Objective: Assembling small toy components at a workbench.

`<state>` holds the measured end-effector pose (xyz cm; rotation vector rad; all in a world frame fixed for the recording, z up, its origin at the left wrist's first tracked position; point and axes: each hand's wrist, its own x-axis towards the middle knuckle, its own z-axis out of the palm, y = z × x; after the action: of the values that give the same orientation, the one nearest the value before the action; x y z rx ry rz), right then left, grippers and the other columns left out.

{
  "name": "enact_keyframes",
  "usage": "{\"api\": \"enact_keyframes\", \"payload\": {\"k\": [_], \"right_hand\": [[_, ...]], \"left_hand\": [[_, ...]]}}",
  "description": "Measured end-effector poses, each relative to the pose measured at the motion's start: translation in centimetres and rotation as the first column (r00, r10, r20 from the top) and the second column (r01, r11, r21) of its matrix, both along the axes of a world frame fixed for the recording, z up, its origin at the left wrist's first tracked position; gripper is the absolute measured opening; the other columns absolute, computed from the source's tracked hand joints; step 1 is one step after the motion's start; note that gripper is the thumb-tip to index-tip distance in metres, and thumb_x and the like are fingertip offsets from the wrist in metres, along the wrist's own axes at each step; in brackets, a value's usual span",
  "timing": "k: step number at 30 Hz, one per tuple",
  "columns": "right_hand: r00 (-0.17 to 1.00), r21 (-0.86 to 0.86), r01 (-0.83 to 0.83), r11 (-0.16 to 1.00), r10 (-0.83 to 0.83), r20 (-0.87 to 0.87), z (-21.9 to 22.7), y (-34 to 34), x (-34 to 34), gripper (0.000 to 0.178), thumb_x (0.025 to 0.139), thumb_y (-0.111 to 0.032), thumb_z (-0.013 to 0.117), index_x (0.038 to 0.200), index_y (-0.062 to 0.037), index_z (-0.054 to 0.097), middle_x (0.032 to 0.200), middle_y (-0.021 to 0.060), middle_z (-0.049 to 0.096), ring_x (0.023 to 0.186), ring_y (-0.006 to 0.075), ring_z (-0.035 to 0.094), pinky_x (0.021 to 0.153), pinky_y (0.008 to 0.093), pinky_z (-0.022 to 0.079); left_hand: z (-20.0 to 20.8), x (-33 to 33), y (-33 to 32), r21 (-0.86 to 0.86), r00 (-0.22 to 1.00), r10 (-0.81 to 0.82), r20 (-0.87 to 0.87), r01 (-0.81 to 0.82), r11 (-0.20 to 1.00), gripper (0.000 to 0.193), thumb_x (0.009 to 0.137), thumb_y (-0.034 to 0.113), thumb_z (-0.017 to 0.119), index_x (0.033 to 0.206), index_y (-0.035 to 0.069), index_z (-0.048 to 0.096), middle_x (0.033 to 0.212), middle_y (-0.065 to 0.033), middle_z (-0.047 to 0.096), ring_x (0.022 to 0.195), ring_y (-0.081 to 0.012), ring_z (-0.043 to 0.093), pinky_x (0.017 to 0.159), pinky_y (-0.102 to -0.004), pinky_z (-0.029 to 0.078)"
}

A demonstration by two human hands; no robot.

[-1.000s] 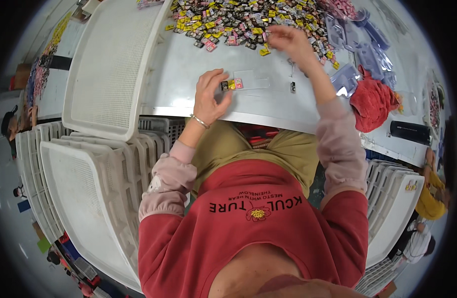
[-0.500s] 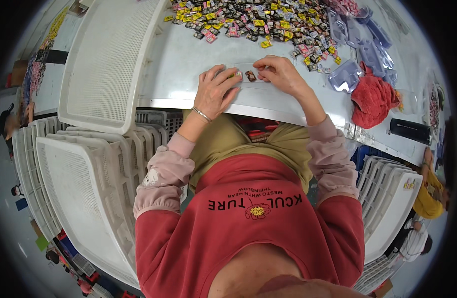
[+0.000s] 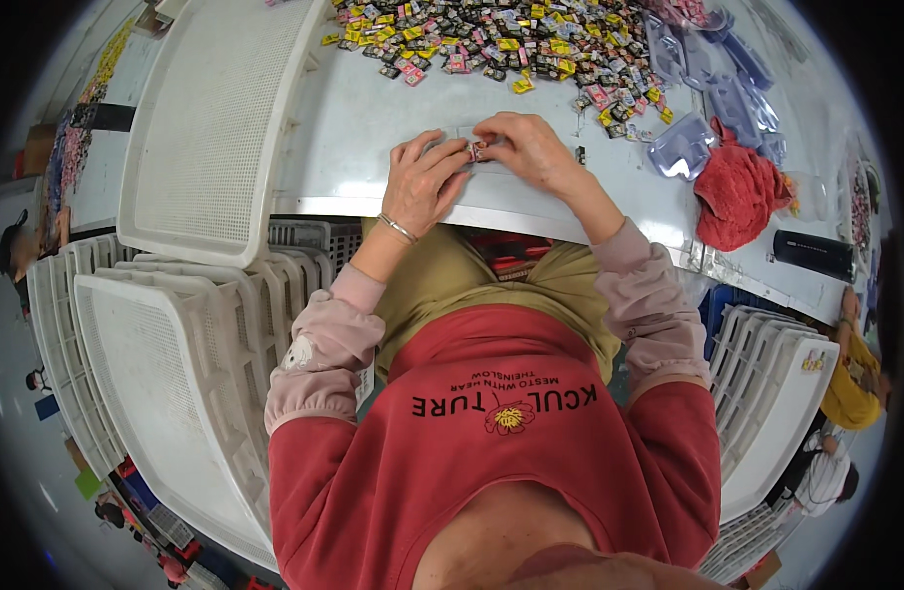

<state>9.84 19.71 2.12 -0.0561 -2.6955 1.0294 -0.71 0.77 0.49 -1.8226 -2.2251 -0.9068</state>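
Observation:
Over the near part of the metal-topped table (image 3: 373,118), my two hands meet at the fingertips. Between them is a small, flat, reddish and pale piece (image 3: 475,151), partly covered by fingers. My left hand (image 3: 424,179) lies low with curved fingers, its tips closed against the left side of the piece. Thumb and forefinger of my right hand (image 3: 532,149) pinch the right side. A single small dark piece (image 3: 581,154) lies on the table just right of my right hand. Beyond both hands spreads a large pile of small yellow, black and pink pieces (image 3: 511,39).
A white mesh tray (image 3: 201,128) rests at the left, above several stacked white trays (image 3: 142,364). More trays (image 3: 766,403) stand at the right. Clear plastic blister trays (image 3: 683,147), a red cloth (image 3: 737,197) and a black case (image 3: 812,256) lie along the table's right side.
My right hand has moved left and now touches the piece at my left fingertips. The dark piece between my hands is no longer visible there. Another small piece now shows beside my right hand.

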Motion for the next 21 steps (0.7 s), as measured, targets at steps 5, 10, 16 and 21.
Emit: {"api": "enact_keyframes", "payload": {"k": [5,10,16,21], "right_hand": [[0.973,-0.450,0.230,0.863,-0.193,0.126,1.3,2.1,2.9,0.020,0.087,-0.007,0.064,0.106,-0.0014,0.067,0.087,0.0035,0.066,0.069,0.0071,0.058,0.056,0.0239,0.048],[0.910,-0.220,0.383,0.897,-0.408,-0.079,1.7,2.4,7.3,0.022,0.080,-0.008,0.069,0.101,-0.0035,0.068,0.085,0.0085,0.067,0.059,0.0153,0.059,0.059,0.0284,0.049],[0.816,-0.006,0.577,0.817,-0.577,-0.038,0.4,0.4,10.0,0.022,0.076,-0.004,0.072,0.098,-0.0034,0.068,0.083,0.0055,0.060,0.058,0.0124,0.052,0.057,0.0254,0.044],[0.853,-0.061,0.522,0.851,-0.522,0.014,1.4,0.9,9.5,0.017,0.078,-0.001,0.068,0.095,-0.0030,0.067,0.085,0.0072,0.061,0.061,0.0147,0.055,0.059,0.0275,0.046]], "left_hand": [[0.5,0.0,-0.1,0.097,0.991,0.035,0.128,-0.047,0.994,0.043,0.071,0.022,0.076,0.111,0.010,0.062,0.126,-0.0068,0.057,0.118,-0.0305,0.048,0.093,-0.0417,0.038],[0.9,-0.6,0.4,0.089,0.974,0.063,0.219,-0.084,0.993,0.059,0.066,0.026,0.080,0.118,0.009,0.058,0.129,-0.0097,0.055,0.120,-0.0323,0.048,0.098,-0.0423,0.037],[1.1,0.2,2.2,-0.024,0.978,0.102,0.182,-0.099,0.995,0.063,0.063,0.033,0.082,0.117,0.012,0.059,0.129,-0.0087,0.054,0.119,-0.0299,0.048,0.097,-0.0418,0.035],[0.0,-0.4,1.9,-0.010,0.964,0.151,0.220,-0.152,0.988,0.063,0.062,0.035,0.083,0.116,0.013,0.060,0.127,-0.0081,0.054,0.117,-0.0282,0.049,0.097,-0.0402,0.033]]}}
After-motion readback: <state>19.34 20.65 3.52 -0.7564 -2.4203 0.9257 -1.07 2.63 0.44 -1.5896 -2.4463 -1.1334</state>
